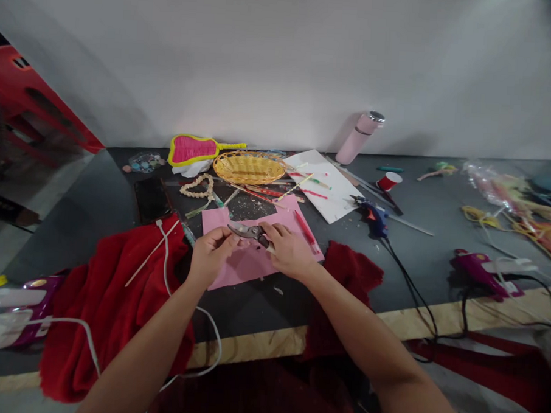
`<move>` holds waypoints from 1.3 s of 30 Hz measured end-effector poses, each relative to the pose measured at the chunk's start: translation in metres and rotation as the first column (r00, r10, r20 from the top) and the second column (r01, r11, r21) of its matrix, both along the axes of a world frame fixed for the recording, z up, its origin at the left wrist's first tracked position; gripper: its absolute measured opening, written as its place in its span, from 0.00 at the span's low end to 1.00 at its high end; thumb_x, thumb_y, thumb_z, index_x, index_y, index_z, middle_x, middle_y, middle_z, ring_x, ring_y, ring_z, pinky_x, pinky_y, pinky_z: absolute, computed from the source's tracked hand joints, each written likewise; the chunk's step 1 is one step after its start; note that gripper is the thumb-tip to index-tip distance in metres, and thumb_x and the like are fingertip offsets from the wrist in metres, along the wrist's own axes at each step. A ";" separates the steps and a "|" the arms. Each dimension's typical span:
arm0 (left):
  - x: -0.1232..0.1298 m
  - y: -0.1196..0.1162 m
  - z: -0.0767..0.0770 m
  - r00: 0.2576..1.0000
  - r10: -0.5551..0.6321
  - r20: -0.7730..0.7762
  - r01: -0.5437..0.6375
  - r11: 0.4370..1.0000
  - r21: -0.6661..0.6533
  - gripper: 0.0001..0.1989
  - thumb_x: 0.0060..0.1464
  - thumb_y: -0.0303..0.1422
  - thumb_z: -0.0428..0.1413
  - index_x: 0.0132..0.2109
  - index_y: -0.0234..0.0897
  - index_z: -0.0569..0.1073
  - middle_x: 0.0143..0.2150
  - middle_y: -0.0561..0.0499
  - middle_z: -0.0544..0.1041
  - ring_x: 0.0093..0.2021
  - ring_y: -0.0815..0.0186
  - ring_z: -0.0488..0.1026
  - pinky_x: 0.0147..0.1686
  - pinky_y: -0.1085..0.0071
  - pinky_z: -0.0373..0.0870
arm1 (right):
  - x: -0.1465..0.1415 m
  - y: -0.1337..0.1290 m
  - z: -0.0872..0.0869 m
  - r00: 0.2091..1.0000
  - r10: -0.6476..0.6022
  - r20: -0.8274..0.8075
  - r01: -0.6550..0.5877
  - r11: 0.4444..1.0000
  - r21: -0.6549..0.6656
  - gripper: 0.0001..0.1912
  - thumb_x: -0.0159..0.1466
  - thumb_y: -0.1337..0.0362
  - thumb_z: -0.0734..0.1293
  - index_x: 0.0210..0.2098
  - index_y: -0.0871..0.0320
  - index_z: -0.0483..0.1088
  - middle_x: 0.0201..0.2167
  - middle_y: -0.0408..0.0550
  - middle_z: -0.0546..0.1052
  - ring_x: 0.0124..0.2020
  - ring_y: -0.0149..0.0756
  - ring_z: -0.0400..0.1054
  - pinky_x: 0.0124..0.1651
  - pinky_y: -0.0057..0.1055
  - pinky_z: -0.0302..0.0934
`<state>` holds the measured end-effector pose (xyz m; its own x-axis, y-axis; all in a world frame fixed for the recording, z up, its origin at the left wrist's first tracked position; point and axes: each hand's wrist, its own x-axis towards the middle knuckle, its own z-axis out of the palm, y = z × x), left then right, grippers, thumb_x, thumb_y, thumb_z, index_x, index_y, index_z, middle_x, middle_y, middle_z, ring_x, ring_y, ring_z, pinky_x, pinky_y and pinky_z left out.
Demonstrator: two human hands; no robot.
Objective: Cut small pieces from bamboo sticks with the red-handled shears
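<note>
My right hand (288,249) is closed round the handles of a pair of pruning shears (251,231), whose metal blades point left. Over at the blade tips, my left hand (215,252) has its thumb and fingers pinched together. What it pinches, if anything, is too small to make out. Both hands are above a pink sheet (238,269) on the dark table. A red pen (305,229) lies on the sheet, right of my right hand.
Behind the hands are a wicker basket (250,169), a beaded heart (196,188) and white paper (331,194). A blue glue gun (373,215) with its cable lies right. Red cloth (117,266), a phone (151,198) and a white cord (166,256) are left. A pink bottle (358,140) stands behind.
</note>
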<state>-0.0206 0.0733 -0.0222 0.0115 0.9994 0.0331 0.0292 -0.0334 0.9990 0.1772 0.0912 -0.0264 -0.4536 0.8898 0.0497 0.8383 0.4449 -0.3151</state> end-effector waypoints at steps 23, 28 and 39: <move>-0.007 0.002 -0.005 0.975 -0.070 0.209 0.097 0.988 -0.122 0.10 0.50 0.37 0.59 0.29 0.33 0.73 0.24 0.50 0.77 0.14 0.79 0.49 0.15 0.78 0.43 | 0.001 -0.003 0.001 0.997 0.060 -0.042 -0.059 0.998 0.015 0.26 0.63 0.66 0.58 0.61 0.57 0.54 0.48 0.53 0.69 0.49 0.40 0.64 0.53 0.35 0.57; -0.003 0.002 -0.003 0.986 -0.036 0.160 0.051 0.995 -0.088 0.10 0.50 0.37 0.59 0.29 0.33 0.74 0.25 0.50 0.77 0.15 0.78 0.53 0.15 0.78 0.47 | 0.000 -0.002 0.000 1.000 0.029 -0.008 -0.028 1.000 0.011 0.25 0.64 0.65 0.58 0.60 0.57 0.54 0.48 0.54 0.69 0.48 0.41 0.64 0.52 0.36 0.58; -0.005 0.000 -0.007 0.998 0.013 -0.055 -0.015 0.999 -0.033 0.07 0.52 0.35 0.57 0.35 0.35 0.74 0.31 0.47 0.80 0.18 0.74 0.63 0.17 0.78 0.55 | 0.009 0.003 0.000 0.999 0.040 -0.014 -0.039 0.999 0.031 0.29 0.65 0.64 0.58 0.64 0.58 0.49 0.53 0.55 0.66 0.54 0.43 0.60 0.54 0.39 0.56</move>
<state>-0.0257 0.0734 -0.0291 -0.0017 1.0000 -0.0011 0.0843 0.0013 0.9964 0.1866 0.0941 -0.0268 -0.4873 0.8692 0.0834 0.8155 0.4872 -0.3125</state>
